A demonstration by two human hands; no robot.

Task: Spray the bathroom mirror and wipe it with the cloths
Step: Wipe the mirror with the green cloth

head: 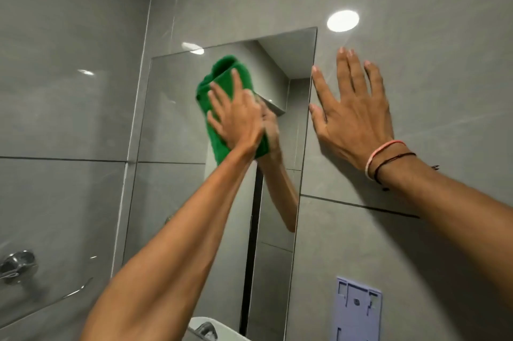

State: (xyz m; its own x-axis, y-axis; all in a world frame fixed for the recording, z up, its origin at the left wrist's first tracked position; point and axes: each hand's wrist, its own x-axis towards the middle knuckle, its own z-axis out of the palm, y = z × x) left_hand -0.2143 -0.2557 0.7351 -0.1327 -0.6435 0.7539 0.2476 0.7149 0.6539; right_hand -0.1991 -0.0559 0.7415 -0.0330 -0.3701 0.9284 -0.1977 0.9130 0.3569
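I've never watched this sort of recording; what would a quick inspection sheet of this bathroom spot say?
Surface: mirror fixed on the grey tiled wall; no streaks discernible.
Job's things: green cloth pressed flat to the mirror; spray bottle not in view.
Clutter: nothing seen.
Hands: left hand flat on the cloth, fingers spread; right hand open, palm on the wall beside the mirror, cords on the wrist.
Cables: nothing seen.
Surroundings: blue wall bracket lower right, chrome tap fitting lower left, white basin edge below.
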